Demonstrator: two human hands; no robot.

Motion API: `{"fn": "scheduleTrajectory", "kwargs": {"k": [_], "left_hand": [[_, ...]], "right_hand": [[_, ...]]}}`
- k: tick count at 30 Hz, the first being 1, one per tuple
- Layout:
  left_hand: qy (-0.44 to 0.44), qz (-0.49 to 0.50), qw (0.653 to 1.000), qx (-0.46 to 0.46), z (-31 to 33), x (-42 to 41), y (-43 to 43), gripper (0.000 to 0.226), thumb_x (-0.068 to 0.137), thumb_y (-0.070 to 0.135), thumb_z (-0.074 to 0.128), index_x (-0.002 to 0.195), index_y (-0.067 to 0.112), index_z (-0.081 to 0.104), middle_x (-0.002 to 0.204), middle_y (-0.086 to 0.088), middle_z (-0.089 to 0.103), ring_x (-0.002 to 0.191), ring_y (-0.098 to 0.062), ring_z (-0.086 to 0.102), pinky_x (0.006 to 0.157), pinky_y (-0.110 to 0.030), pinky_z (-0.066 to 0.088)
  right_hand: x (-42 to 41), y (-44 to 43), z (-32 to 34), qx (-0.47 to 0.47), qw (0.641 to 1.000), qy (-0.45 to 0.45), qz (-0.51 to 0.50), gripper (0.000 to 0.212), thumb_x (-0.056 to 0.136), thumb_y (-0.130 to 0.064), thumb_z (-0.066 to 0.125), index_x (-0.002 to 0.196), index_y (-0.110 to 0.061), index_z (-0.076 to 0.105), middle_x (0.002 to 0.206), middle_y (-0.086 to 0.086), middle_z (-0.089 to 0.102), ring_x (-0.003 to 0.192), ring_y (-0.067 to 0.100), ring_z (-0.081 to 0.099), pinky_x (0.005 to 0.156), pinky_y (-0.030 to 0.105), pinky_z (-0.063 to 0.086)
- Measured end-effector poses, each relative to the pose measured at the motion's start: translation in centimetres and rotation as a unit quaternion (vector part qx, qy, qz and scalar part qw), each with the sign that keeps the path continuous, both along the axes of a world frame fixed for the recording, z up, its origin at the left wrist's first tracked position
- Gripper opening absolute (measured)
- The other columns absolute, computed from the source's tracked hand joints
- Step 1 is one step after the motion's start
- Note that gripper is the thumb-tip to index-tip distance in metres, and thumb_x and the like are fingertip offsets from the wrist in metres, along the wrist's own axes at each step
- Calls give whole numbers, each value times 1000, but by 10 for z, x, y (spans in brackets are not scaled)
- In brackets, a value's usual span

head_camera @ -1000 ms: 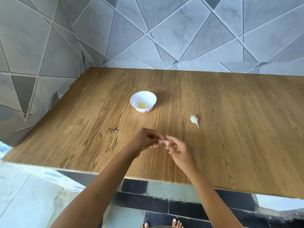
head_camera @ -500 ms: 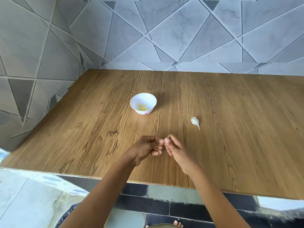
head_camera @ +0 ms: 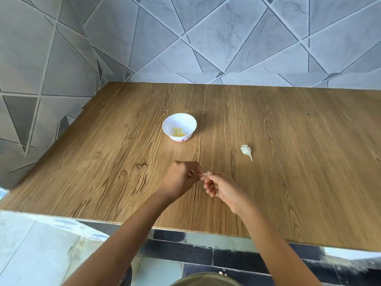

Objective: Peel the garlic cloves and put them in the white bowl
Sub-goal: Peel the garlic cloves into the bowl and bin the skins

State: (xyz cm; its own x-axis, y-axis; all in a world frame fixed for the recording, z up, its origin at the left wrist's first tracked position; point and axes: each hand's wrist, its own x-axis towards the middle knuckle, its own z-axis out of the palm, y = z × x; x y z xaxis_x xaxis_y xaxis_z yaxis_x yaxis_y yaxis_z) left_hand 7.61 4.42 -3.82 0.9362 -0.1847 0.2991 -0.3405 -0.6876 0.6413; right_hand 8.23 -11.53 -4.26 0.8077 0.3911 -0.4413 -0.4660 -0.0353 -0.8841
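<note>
- I see my left hand (head_camera: 181, 178) and right hand (head_camera: 222, 188) meeting fingertip to fingertip low over the desk (head_camera: 288, 162), a little nearer its front edge than its back.
- Both hands are curled. Each pinches one end of a small pale garlic clove (head_camera: 204, 174) between thumb and forefinger, and the other fingers are folded in toward the palms.
- The held clove lies roughly crosswise between the two hands, its long axis running left to right. It is too small and too covered by fingertips for me to tell which end is the tip.
- Bare wood surrounds the hands on every side. The front edge of the desk runs under both forearms, which cross it from below.
- A second clove, the loose clove (head_camera: 246, 150), lies on the desk beyond and to the right of my right hand, apart from it. Its papery skin is on. The fat end points away and left, and the thin tail points toward the front edge and slightly right.
- The white bowl (head_camera: 181, 121) stands upright beyond my left hand, well apart from both hands and from the loose clove. Yellowish peeled garlic (head_camera: 179, 132) sits in its bottom.
- The desk's back edge meets a grey tiled wall (head_camera: 206, 38), and the same tiling runs along its left edge, forming a corner.
- To the right the wood runs on out of view.
- Below the front edge I see the floor (head_camera: 31, 244).
</note>
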Motion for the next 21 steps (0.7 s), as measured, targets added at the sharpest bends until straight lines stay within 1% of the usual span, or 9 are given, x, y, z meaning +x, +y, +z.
{"fn": "scheduleTrajectory", "kwargs": {"k": [3, 6, 7, 9, 11, 13, 16, 18, 21], "left_hand": [[13, -3, 1000, -6, 2, 1, 0, 8, 77, 14, 76, 81, 9, 73, 73, 1, 71, 66, -11, 66, 66, -28, 55], [81, 6, 993, -84, 3, 1, -1, 8, 76, 8, 76, 83, 9, 73, 76, -1, 72, 70, -13, 68, 70, -28, 56], [132, 21, 981, -142, 6, -1, -2, 8, 77, 5, 76, 84, 8, 73, 77, -3, 72, 72, -14, 68, 71, -29, 58], [238, 42, 932, -270, 9, -5, -3, 8, 80, 5, 73, 88, 7, 72, 77, -6, 71, 74, -14, 68, 72, -27, 58], [284, 54, 891, -349, 10, -8, -5, 10, 82, 7, 71, 91, 3, 71, 78, -5, 72, 76, -13, 68, 72, -23, 57], [290, 72, 869, -395, 8, -8, -7, 11, 84, 6, 68, 93, 0, 70, 81, -8, 72, 76, -13, 69, 70, -21, 56], [272, 109, 861, -416, 6, -8, -9, 9, 86, 1, 64, 94, -2, 68, 82, -10, 72, 74, -13, 69, 67, -18, 55], [268, 119, 856, -425, 5, -10, -10, 9, 86, -1, 63, 94, -3, 68, 80, -9, 71, 73, -11, 69, 65, -17, 54], [271, 131, 851, -430, 3, -13, -9, 8, 86, 0, 64, 93, -1, 68, 77, -8, 70, 68, -10, 67, 60, -15, 52]], "right_hand": [[3, -1, 0, -39, 999, -28, -2, 32, 97, -35, 50, 87, -8, 63, 70, 0, 60, 62, 10, 53, 60, 22, 43], [5, -1, -1, -40, 997, -54, -23, 21, 94, -26, 57, 84, -9, 63, 75, 3, 63, 63, 9, 54, 61, 22, 44], [5, -2, -1, -39, 997, -60, -36, 17, 93, -21, 59, 85, -7, 63, 77, 5, 63, 64, 8, 55, 62, 21, 45], [5, -3, 0, -30, 995, -65, -73, 10, 89, -14, 63, 87, -5, 65, 77, 6, 64, 64, 7, 57, 61, 19, 48], [2, -2, 1, -14, 991, -72, -111, 6, 86, -10, 67, 87, -4, 68, 73, 4, 65, 62, 6, 59, 61, 17, 50], [-1, 0, 2, 6, 987, -82, -140, 4, 84, -7, 69, 86, -5, 70, 73, 4, 68, 63, 7, 62, 63, 17, 52], [-2, 2, 3, 40, 983, -56, -172, 6, 85, -6, 67, 89, -4, 70, 76, 6, 72, 69, 10, 68, 65, 19, 55], [-3, 1, 2, 31, 981, -61, -180, 5, 86, -4, 65, 87, -7, 70, 75, 6, 71, 68, 10, 69, 65, 19, 56], [-4, -1, -6, -61, 972, -171, -150, 15, 84, -3, 68, 79, -17, 69, 70, 3, 69, 63, 11, 65, 62, 19, 54]]}}
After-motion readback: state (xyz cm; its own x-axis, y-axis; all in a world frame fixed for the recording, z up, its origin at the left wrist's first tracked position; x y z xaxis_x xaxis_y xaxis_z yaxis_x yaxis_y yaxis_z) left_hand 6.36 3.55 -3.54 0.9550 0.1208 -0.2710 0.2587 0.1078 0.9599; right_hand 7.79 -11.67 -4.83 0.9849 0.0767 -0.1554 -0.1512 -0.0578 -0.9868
